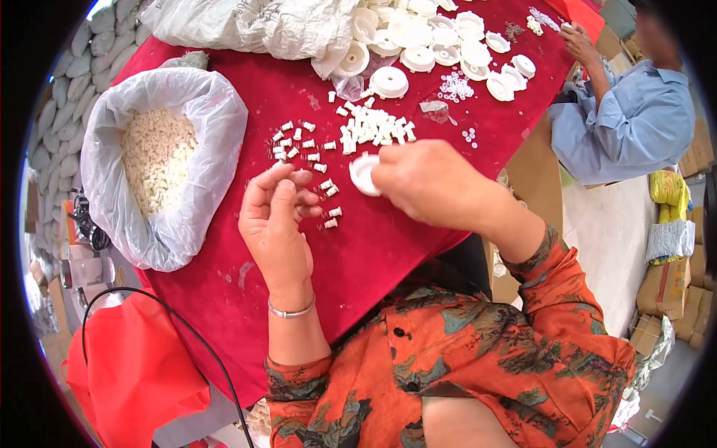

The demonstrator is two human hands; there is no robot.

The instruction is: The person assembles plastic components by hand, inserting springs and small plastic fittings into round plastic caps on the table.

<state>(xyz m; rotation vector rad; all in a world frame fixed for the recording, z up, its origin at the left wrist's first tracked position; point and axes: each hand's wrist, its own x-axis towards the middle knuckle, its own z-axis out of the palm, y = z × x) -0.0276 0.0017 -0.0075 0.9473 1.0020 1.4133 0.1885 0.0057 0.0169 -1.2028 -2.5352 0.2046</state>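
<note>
My right hand (429, 183) pinches a white round plastic cap (364, 175) by its edge, above the red cloth. To its left, my left hand (278, 224) is raised with loosely curled, parted fingers, and no object shows in it. Around its fingertips lie several small white plastic spools (328, 184), some with thin metal springs sticking out of them. Beyond my right hand is a denser pile of small white spools (373, 125). One larger white round housing (389, 82) rests just behind that pile.
A plastic-lined sack (213, 112) of small cream pieces stands at left. Many white round housings (411, 31) lie at the back beside a white woven bag (254, 26). Small clear rings (455, 87) lie near them. A person in blue (627, 119) sits at right. A black cable (187, 328) curves past a red bag (134, 366).
</note>
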